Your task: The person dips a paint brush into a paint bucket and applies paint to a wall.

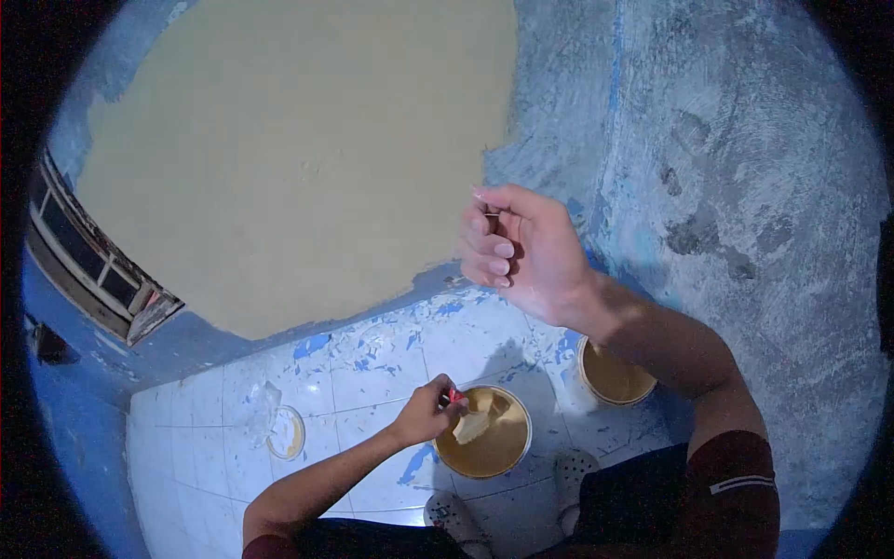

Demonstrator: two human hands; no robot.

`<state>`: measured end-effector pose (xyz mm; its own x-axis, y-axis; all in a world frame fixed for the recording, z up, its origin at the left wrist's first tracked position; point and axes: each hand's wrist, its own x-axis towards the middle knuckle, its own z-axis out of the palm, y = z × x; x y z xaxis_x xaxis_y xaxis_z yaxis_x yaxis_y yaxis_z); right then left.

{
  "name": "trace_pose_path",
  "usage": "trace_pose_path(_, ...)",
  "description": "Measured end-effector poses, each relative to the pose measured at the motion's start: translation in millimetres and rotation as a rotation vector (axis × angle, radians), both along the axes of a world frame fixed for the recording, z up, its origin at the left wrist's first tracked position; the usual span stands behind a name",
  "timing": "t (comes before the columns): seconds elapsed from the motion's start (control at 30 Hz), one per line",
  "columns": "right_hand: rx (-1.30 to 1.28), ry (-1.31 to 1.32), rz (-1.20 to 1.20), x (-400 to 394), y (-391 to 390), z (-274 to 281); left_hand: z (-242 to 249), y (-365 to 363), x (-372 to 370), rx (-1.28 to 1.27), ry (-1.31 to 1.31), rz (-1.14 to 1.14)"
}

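My left hand (pixel 426 411) is closed around the red handle of a paintbrush (pixel 472 426). The wide, pale cream end of the brush points down over a round bucket (pixel 527 438) of tan paint, inside its rim. My right hand (pixel 526 252) is raised in front of the wall, higher than the bucket. Its fingers curl loosely toward the palm with the thumb near the index finger, and nothing shows in it. Behind that hand, a large cream-coloured patch (pixel 307 168) covers much of the blue wall (pixel 559 102).
A second bucket (pixel 618 374) with tan contents stands near the wall at the right. To the left, a lid with cream smears (pixel 287 433) lies beside clear plastic (pixel 264 410). Blue paint flakes (pixel 372 349) litter the white tile floor. A window frame (pixel 98 265) is at the far left.
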<state>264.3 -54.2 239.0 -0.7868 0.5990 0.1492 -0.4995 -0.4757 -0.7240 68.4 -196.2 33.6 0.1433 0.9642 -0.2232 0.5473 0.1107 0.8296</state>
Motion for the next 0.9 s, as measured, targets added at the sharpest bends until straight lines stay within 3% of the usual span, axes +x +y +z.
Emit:
trace_pose_path(0.3,0.054,0.054,-0.035,-1.9,-0.7,16.3,-14.6,-4.0,8.2,0.044,-0.054,-0.103)
trace_pose_path(0.5,0.079,0.191,-0.034,0.4,1.8,20.0,-18.4,-0.6,9.1,-0.110,0.025,-0.143)
trace_pose_path(0.67,0.116,0.243,-0.006,3.6,5.9,18.5,-34.1,-2.2,8.6,0.042,-0.046,-0.134)
trace_pose_path(0.9,0.139,0.249,-0.010,1.3,11.3,13.3,-28.7,-2.0,8.7,0.011,-0.040,-0.127)
